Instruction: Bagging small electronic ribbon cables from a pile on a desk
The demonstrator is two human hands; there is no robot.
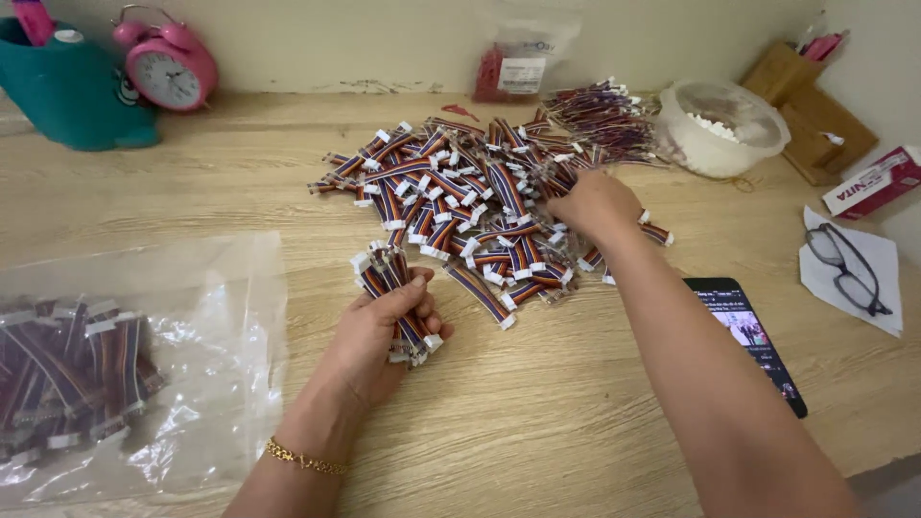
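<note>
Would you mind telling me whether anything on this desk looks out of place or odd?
Only one small thing: a lone red piece lies apart on the desk, behind the cable pile. The left hand grips a bundle; the right hand reaches into the pile.

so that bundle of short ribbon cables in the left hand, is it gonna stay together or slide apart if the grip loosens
Probably slides apart: the bundle of ribbon cables shows no tie, only the left hand closed round it. Each cable looks short, flat and bendy, likely light, like those fanned loosely in the pile under the right hand. The white end connectors look smooth, so they may slip past each other.
</note>
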